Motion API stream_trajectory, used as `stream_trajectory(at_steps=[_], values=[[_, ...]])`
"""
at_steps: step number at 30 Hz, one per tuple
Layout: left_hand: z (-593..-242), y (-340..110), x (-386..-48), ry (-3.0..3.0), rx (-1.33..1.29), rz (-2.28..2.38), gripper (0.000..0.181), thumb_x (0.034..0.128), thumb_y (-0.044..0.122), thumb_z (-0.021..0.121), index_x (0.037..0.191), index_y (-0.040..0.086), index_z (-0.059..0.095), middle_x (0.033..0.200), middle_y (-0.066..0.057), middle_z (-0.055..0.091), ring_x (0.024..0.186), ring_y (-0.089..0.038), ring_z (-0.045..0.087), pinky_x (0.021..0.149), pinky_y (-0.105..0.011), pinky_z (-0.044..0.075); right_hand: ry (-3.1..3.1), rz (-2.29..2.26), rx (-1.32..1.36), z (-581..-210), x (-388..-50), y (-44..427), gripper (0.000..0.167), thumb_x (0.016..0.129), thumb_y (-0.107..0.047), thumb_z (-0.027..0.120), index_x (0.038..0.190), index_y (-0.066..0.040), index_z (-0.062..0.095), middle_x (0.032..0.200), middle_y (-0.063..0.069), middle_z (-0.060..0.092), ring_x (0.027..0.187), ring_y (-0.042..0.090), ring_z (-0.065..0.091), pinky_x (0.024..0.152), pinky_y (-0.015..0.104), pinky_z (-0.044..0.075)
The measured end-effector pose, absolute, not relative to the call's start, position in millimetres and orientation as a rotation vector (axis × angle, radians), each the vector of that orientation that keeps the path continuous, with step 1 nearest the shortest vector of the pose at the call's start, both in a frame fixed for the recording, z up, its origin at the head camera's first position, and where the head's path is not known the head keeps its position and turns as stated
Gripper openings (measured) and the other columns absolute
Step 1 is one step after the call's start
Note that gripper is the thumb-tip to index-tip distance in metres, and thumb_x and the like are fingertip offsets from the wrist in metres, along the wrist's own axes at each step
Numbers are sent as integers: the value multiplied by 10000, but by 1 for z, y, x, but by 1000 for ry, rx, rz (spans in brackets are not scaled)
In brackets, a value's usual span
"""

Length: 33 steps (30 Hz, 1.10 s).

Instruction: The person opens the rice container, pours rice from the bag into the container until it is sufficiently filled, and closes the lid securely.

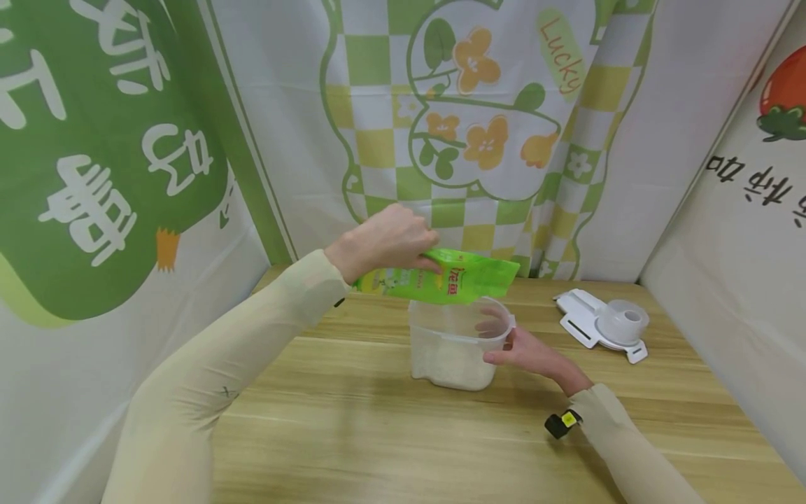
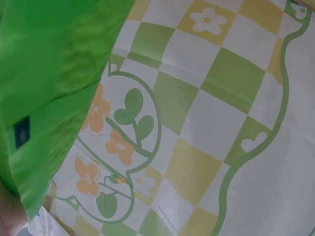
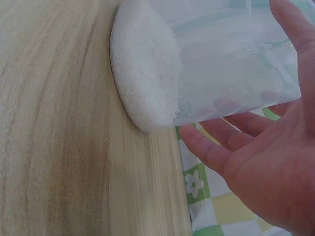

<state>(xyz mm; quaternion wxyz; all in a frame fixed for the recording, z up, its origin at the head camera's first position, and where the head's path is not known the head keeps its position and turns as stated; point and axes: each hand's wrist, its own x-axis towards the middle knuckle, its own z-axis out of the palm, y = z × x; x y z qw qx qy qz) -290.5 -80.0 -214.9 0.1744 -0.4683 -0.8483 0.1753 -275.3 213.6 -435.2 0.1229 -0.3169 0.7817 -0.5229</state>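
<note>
A green bag (image 1: 466,276) is tilted over a clear plastic container (image 1: 453,343), its far end above the rim. My left hand (image 1: 390,241) grips the bag from above; in the left wrist view the green bag (image 2: 49,83) fills the left side. White grains (image 3: 147,69) cover the bottom of the container in the right wrist view. Around the container's right side rests my right hand (image 1: 529,353), thumb at the front and fingers behind; the right wrist view shows this hand (image 3: 275,162) with fingers spread along the wall.
A white lid with a round clear cap (image 1: 623,322) lies at the back right of the wooden table (image 1: 378,448). Behind the table hangs a checkered curtain (image 1: 371,63), with printed cloth walls at left and right.
</note>
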Motion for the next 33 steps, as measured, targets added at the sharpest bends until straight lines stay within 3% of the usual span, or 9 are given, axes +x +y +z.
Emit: stream_trajectory(at_steps=[25, 33], values=[[-214, -79, -288, -2416, -1323, 515, 487, 855, 622, 616, 795, 141, 658, 628, 31, 619, 508, -77, 395, 472, -218, 363, 2283, -1524, -934, -436, -276, 214, 817, 886, -157, 721, 1513, -81, 203, 1415, 322, 453, 1288, 477, 474, 941, 408, 496], [-215, -77, -289, -2401, -1318, 539, 504, 851, 641, 607, 744, 149, 638, 565, 50, 530, 484, -71, 350, 450, -211, 308, 2288, -1529, -934, -436, -276, 214, 816, 882, -153, 724, 1512, -81, 211, 1413, 321, 456, 1290, 480, 468, 948, 436, 488]])
